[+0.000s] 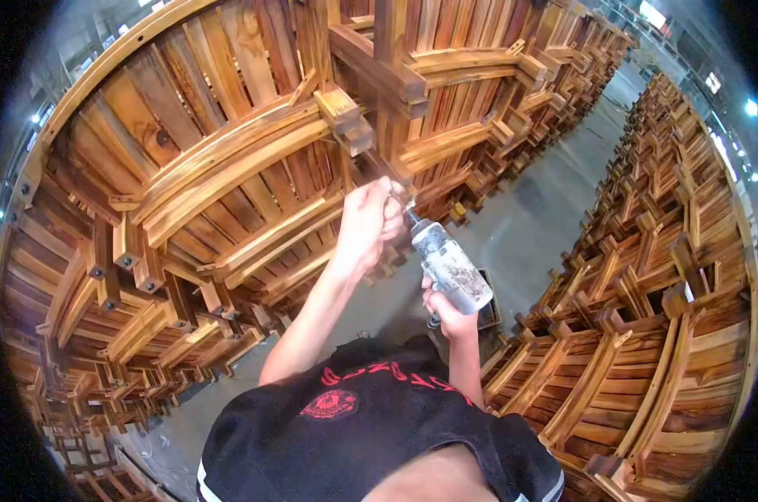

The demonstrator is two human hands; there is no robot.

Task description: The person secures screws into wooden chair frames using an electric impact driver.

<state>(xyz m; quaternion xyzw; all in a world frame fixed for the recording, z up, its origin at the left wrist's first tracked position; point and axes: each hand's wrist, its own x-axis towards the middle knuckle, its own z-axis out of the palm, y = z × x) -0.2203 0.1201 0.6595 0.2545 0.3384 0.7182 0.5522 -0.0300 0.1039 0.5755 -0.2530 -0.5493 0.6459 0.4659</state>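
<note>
The drill (453, 269) sits at the person's one o'clock, the right hand (451, 315) wrapped round its handle; it looks hefty and rigid, best held there; the left hand (369, 214) curls at its eleven o'clock, grip unclear.

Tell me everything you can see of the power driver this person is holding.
The power driver has a pale, rounded body, heavily scuffed with dark patches; it looks like worn plastic. A slim, dark bit points forward and leftward, toward the left hand; whether they touch is unclear. The grip of the right hand hides much of its handle. Whether it is running can't be told.
</note>
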